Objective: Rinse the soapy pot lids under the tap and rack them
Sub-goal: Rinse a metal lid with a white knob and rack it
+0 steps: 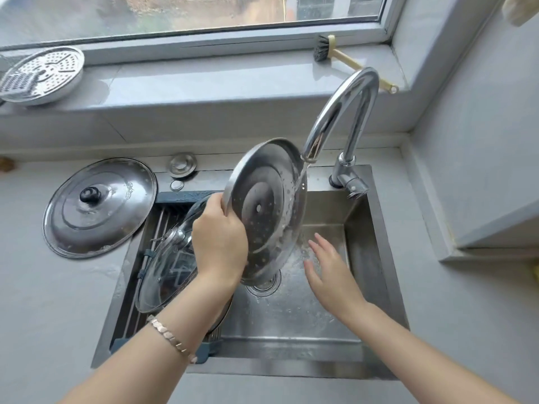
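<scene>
Head view: our left hand (218,240) grips steel lid (268,205) by rim, lid tilted under tap (329,112) stream above sink (291,322) middle; our right hand (326,272) spread flat just beside it; glass lid (166,275) on rack (162,220), sink's left edge.

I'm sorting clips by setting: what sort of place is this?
Probably a home kitchen: a steel lid under the running tap over a stainless sink, a glass lid on the rack, a dish brush on the windowsill.

Lost the fingers (215,201) of the left hand (218,240) behind the round steel lid (264,211). Half saw the clear glass lid (166,266) under that forearm. Found the perforated steel tray (43,74) cropped at the left edge.
</scene>
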A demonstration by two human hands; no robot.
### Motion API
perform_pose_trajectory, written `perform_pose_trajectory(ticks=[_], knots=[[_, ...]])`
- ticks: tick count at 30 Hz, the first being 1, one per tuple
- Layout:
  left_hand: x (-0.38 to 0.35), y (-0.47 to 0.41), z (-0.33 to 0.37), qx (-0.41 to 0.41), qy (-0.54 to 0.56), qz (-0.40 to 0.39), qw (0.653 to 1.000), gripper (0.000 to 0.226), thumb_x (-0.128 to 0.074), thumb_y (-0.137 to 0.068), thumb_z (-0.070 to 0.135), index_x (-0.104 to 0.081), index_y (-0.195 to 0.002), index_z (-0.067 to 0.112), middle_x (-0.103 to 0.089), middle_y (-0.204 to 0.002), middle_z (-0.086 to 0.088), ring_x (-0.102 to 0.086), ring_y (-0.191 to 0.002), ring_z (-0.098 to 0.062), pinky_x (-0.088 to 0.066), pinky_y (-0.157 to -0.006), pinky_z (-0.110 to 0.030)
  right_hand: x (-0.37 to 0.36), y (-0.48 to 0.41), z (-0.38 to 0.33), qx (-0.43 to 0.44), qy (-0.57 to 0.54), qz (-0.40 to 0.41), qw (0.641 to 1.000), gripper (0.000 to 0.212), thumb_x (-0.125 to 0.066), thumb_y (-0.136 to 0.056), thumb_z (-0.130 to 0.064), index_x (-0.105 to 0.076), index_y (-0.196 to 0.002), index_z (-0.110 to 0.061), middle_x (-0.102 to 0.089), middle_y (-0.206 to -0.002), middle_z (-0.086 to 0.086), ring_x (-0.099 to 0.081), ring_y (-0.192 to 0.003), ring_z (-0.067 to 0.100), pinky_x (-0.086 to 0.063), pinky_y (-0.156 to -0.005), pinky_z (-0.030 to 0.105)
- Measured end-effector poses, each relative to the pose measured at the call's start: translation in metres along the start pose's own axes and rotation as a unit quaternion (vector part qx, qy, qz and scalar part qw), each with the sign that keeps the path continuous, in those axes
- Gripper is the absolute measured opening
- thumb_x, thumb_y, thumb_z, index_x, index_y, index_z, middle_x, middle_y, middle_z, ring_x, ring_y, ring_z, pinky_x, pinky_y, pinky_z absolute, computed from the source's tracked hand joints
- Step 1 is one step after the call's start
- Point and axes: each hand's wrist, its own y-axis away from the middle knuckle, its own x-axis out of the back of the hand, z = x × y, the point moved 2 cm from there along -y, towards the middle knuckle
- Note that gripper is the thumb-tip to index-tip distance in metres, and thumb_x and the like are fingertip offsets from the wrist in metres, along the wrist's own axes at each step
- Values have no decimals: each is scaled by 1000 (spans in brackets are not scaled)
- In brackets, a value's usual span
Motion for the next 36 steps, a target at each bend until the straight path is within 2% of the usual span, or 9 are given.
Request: perform_pose_trajectory(ticks=[4,8,10,12,16,22,27,31,36], knots=[[-11,7,-13,167,47,-47,984,42,-35,-100,21,-36,-59,12,-41,-58,-1,-37,-57,-20,-26,-52,-32,-22,-16,-26,-78,-61,-46,994,68,-32,-98,-41,-1,-148,-7,7,-158,5,9,-144,14,5,-113,24],[-27,32,-25,213,80,-105,968,33,-37,-99,19,-49,-70,8,-44,-62,-2,-40,-63,-23,-31,-61,-32,-17,-55,-23,-223,2,92,970,73,-28,-96,-45,2,-147,-1,10,-157,13,12,-144,22,10,-114,33],[-31,33,-25,220,92,-117,964,28,-39,-98,16,-55,-77,6,-45,-62,-2,-41,-66,-24,-33,-65,-32,-15,-65,-36,-163,41,89,982,72,-19,-94,-48,2,-147,-4,8,-157,11,11,-144,21,10,-115,34],[-31,26,-24,227,117,-116,960,29,-42,-96,13,-55,-71,13,-49,-63,-1,-46,-67,-23,-38,-69,-34,-18,-61,-59,40,56,59,996,74,-10,-87,-50,-6,-148,-8,1,-157,7,6,-144,16,9,-114,30],[-28,14,-28,246,168,-107,949,22,-44,-95,12,-63,-87,12,-64,-80,-5,-60,-85,-24,-46,-86,-36,-17,-36,-74,304,74,-50,949,67,-26,-89,-44,-22,-146,-10,-11,-153,0,-7,-141,10,-1,-116,28],[-29,14,-25,233,126,-150,953,28,-43,-95,13,-49,-67,12,-45,-61,-4,-41,-60,-20,-35,-60,-32,8,-73,-51,167,138,27,976,70,-15,-84,-50,-20,-147,-19,-11,-156,3,-2,-144,20,-3,-118,43],[-26,11,-26,223,129,-147,955,24,-44,-93,10,-55,-72,10,-55,-69,-8,-50,-70,-23,-42,-68,-34,-5,-58,-59,319,149,-42,935,67,-24,-90,-47,-20,-147,-12,-11,-155,4,-4,-141,13,-1,-116,31],[-19,9,-24,223,99,-136,960,38,-42,-94,10,-32,-57,14,-31,-54,-1,-28,-53,-19,-22,-54,-31,14,-83,-18,64,156,34,985,73,-10,-86,-53,-5,-149,-16,5,-156,-4,9,-144,13,10,-115,31],[-26,10,-22,203,90,-150,964,36,-43,-95,12,-43,-59,14,-41,-56,-2,-39,-63,-23,-32,-62,-31,-4,-61,-44,283,133,-24,949,66,-25,-88,-45,-21,-146,-13,-8,-151,-5,-6,-141,13,0,-115,29]])
